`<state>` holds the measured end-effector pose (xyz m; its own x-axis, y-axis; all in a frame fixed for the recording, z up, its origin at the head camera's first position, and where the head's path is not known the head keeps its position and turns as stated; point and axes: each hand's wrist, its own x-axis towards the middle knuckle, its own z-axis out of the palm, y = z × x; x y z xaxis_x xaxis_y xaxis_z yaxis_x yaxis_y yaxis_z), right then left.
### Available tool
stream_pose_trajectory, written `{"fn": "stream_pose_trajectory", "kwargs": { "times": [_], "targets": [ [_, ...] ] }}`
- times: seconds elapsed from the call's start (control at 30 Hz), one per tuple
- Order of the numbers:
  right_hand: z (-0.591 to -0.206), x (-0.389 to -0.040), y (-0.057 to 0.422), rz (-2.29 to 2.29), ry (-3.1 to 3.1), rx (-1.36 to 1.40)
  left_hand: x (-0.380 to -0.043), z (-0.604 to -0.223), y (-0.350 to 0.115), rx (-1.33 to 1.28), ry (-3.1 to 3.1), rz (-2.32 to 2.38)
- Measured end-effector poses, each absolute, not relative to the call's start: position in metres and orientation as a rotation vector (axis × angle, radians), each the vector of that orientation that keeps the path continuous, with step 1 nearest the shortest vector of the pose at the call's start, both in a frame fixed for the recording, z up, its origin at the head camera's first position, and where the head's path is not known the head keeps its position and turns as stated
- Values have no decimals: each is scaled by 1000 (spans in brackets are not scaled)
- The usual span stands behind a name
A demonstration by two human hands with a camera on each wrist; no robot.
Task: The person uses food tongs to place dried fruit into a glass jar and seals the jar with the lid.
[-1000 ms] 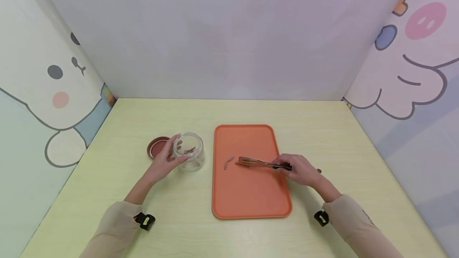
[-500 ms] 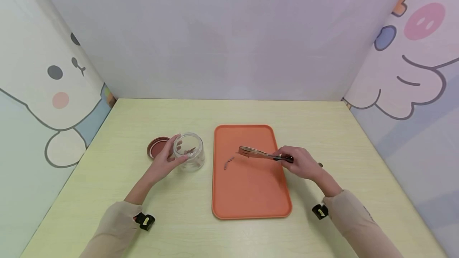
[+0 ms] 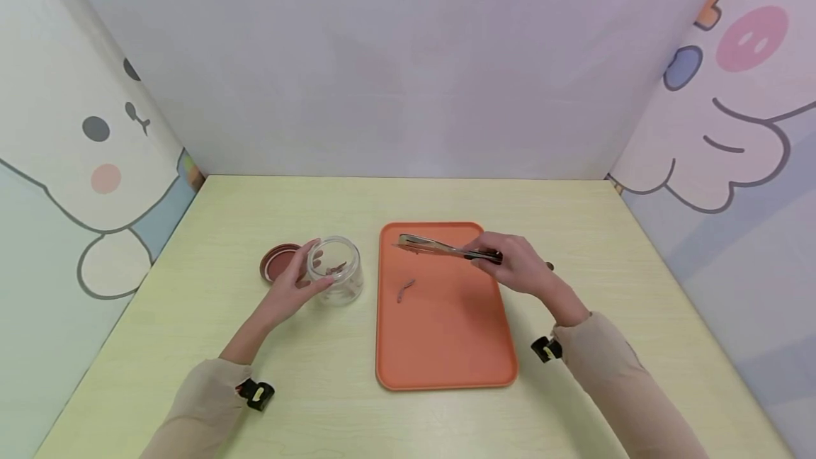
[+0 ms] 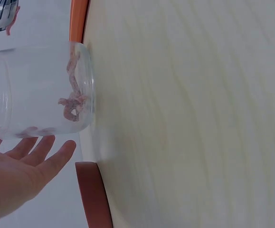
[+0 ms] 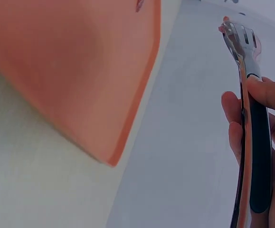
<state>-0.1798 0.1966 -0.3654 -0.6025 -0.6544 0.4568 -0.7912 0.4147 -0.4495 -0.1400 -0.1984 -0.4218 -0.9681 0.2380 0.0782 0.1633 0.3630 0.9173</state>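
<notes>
My left hand (image 3: 290, 296) holds a clear glass jar (image 3: 347, 292) upright on the table, thumb and fingers spread around its side. Inside, thin reddish-brown strips (image 4: 72, 102) that look like dried meat lie at the bottom. My right hand (image 3: 518, 265) grips metal tongs (image 3: 433, 245) with dark handles, thumb on one side and fingers on the other. The slotted tongs' head is above the orange tray (image 3: 446, 353), pointing left toward the jar. A small reddish strip (image 5: 222, 27) sticks out from the tongs' tip. Another thin strip (image 3: 405, 290) lies on the tray's left part.
A brownish-red round lid (image 3: 275, 265) lies on the table (image 3: 306, 402) just left of the jar, partly behind my left hand. The tray sits to the jar's right. Walls with cartoon prints (image 3: 105, 179) enclose the table at the back and sides.
My right hand has lifted the tongs off the tray, with a strip at their tip, and moved them up and left toward the jar. The left hand and jar stay in place.
</notes>
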Motion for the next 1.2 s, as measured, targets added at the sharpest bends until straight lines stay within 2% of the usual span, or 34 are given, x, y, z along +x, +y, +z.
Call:
{"fn": "stream_pose_trajectory", "kwargs": {
  "times": [0.37, 1.2],
  "targets": [
    [-348, -186, 158, 949, -2427, 1329, -140, -423, -198, 376, 2548, 1688],
    [-351, -184, 95, 857, -2537, 1361, -139, -420, -198, 381, 2539, 1685]
  ]
}}
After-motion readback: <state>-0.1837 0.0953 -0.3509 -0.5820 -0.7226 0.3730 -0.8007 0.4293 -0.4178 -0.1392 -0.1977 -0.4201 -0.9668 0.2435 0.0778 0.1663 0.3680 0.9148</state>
